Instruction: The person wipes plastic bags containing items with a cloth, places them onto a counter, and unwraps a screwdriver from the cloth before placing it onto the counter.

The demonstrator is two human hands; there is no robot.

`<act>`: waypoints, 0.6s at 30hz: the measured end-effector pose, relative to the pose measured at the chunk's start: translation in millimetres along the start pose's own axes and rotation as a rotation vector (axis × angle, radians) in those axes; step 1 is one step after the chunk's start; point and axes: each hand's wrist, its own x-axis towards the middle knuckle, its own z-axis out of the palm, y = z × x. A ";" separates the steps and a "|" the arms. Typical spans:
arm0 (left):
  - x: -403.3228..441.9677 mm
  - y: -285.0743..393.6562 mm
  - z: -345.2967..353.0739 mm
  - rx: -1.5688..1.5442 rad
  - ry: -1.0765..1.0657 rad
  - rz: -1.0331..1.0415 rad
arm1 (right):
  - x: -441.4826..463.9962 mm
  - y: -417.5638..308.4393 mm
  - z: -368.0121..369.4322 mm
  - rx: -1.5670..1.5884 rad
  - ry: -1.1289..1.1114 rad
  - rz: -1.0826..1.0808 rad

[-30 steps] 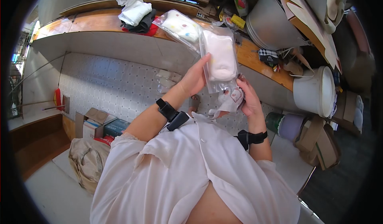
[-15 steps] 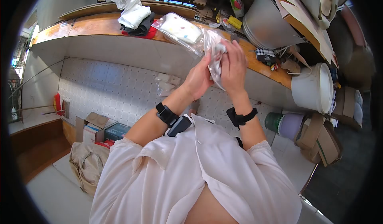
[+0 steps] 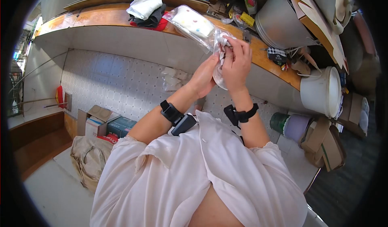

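Observation:
My left hand (image 3: 203, 75) grips the lower left side of a clear plastic bag (image 3: 218, 78), which is seen nearly edge-on. Against the bag's right side is my right hand (image 3: 237, 61), its fingers bent around a crumpled whitish cloth (image 3: 223, 45) with reddish marks. The fingers hide much of the cloth and the bag's contents. Just beyond my hands, a second clear packet (image 3: 192, 21) holding a white spotted cloth lies on the wooden ledge (image 3: 91, 15), its near corner over the edge.
White and dark folded cloths (image 3: 146, 8) lie on the ledge at the left. To the right stand a large grey bucket (image 3: 279, 22) and a white bucket (image 3: 321, 91). Open cardboard boxes (image 3: 99, 117) sit at lower left. A plastic packet (image 3: 173, 79) lies on the tiled floor.
The packet in my left hand has turned from face-on to nearly edge-on. My right hand has risen from below with the crumpled cloth and now presses it against the packet.

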 end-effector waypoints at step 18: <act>-33.5 22.3 -79.6 1.566 -0.564 0.697 | -22.4 -37.0 -45.9 0.091 -0.721 -0.394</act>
